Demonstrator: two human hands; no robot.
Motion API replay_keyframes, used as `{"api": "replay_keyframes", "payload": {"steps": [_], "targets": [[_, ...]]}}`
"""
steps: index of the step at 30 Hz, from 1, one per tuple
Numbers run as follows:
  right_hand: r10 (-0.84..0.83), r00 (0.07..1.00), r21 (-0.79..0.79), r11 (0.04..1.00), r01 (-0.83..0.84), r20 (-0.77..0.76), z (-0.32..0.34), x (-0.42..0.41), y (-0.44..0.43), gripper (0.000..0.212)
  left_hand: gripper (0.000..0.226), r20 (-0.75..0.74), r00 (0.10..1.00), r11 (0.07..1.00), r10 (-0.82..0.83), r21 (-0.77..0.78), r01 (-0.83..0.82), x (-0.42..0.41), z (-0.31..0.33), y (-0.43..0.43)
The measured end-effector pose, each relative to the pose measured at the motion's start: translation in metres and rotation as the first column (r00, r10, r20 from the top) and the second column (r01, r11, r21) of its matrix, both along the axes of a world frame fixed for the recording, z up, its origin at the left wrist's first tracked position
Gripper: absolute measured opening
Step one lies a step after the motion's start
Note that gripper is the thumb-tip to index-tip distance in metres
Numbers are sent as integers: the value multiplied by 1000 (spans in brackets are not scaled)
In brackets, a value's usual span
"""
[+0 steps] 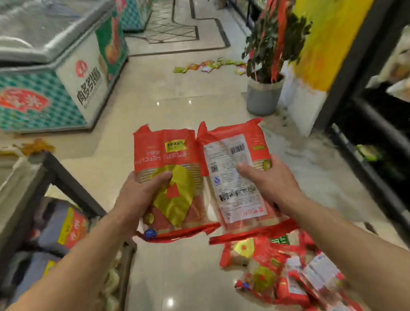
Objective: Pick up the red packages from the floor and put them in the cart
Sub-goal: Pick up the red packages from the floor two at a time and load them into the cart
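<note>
Head view.

- Left hand [140,198]: fingers curled under and thumb pressed over the front of a red package with gold emblem [171,159], gripping its left edge. The package is held in the air, face up, above the floor [165,95].
- Right hand [270,183]: thumb on top and fingers beneath, gripping the right edge of a second red package [232,157], which shows its white label and barcode. It is held just beside the first, edges nearly touching.
- Heap of red packages [277,270]: lying on the floor under the right forearm, overlapping one another.
- Cart [73,184]: dark frame at lower left, beside the left forearm, with grey-blue packs inside.
- Freezer chest [33,73]: upper left, glass lid.
- Potted plant [265,70]: right of centre, in a grey pot.
- Yellow wrappers [208,65]: scattered on the floor farther off.
</note>
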State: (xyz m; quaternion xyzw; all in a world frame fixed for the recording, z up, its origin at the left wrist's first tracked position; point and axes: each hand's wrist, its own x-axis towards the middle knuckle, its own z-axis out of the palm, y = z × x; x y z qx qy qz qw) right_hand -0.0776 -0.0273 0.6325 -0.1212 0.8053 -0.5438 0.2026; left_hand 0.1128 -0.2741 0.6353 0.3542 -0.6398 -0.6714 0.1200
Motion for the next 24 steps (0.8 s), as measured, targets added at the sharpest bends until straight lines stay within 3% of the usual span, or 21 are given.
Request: {"api": "replay_keyframes", "payload": {"steps": [4, 9, 13, 19, 24], "targets": [[-73, 997, -75, 995, 71, -21, 125, 16, 37, 64, 59, -73, 994, 992, -80, -99, 72, -3, 131, 28], [-216, 973, -166, 966, 200, -84, 217, 55, 84, 41, 32, -150, 968, 971, -201, -165, 176, -3, 229, 57], [-375, 921, -200, 915, 350, -107, 257, 99, 122, 55, 43, -193, 926, 940, -325, -177, 293, 2, 269, 81], [-593, 796, -238, 796, 557, -120, 290, 170, 195, 69, 31, -239, 800, 833, -551, -224, 507, 3, 309, 139], [-756, 634, -246, 653, 716, -161, 301, 236, 277, 69, 60, -274, 662, 716, -698, -243, 654, 6, 325, 221]]}}
